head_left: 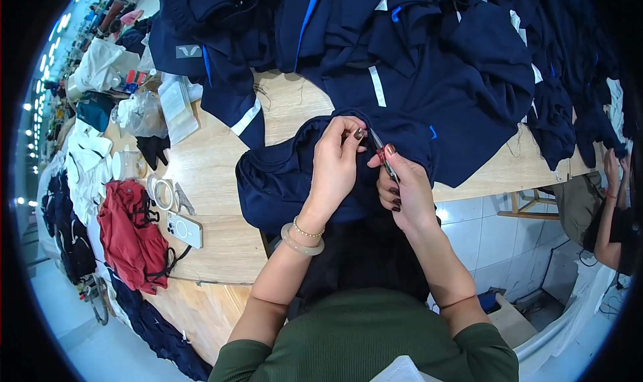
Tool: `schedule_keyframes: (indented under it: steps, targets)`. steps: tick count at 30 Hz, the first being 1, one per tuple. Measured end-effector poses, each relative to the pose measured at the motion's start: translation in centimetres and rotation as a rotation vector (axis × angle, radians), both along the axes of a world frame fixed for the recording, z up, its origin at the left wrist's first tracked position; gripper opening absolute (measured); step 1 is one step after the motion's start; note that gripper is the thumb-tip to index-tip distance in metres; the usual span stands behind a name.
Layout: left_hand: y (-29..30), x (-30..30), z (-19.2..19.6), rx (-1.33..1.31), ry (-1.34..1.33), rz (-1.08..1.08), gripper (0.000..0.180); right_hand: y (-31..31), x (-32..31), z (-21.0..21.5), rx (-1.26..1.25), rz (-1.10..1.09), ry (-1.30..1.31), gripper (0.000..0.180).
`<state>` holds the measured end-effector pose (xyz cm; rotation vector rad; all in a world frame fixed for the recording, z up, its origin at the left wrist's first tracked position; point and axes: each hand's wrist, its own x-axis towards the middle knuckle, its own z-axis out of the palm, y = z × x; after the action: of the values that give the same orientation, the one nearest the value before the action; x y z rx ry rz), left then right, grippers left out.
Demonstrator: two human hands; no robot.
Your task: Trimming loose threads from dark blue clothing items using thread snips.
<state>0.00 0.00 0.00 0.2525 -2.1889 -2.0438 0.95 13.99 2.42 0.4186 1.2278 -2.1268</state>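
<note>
At the near edge of the bench [216,258]: navy garment [278,178], bunched, on the near side of the navy pile [479,67]. Left hand [340,147] pinches the garment's edge, thumb against fingers; whether a thread is caught there cannot be told. Right hand [407,184] grips snips [376,141], blades pointing far and left, close beside the left pinch. Risks, as judged: a slack fold slipping between the blades could be nicked; a slipping pinch could put skin at the edge; dark cloth might hide a miscut.

A navy garment [271,184] lies bunched beneath slanting, partly red metal snips [382,156].
</note>
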Motion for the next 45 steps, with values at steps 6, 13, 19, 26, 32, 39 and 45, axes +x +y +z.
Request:
schedule_keyframes:
  steps: [6,13,19,26,32,39,45]
  targets:
    - [0.1,0.0,0.3,0.038,0.007,0.021,0.007,0.1,-0.1,0.4,-0.003,0.017,-0.019,0.040]
    - [0.1,0.2,0.4,-0.008,-0.001,-0.012,0.007,-0.1,-0.4,0.3,-0.029,0.012,-0.010,0.040]
    - [0.3,0.2,0.4,-0.032,0.023,0.003,0.006,-0.1,-0.5,0.0,-0.035,-0.007,0.000,0.040]
    - [0.1,0.5,0.2,-0.028,0.002,0.023,0.007,1.0,-0.6,0.3,-0.040,0.000,-0.014,0.041]
    - [0.3,0.5,-0.2,-0.008,0.059,0.086,0.007,0.8,-0.1,0.7,0.032,0.089,-0.069,0.040]
    - [0.5,0.5,0.1,-0.005,0.061,0.072,0.007,0.2,0.0,0.4,0.031,0.061,-0.050,0.039]
    - [0.7,0.6,0.2,0.000,0.060,0.072,0.007,0.0,0.0,0.1,0.012,0.036,-0.037,0.039]
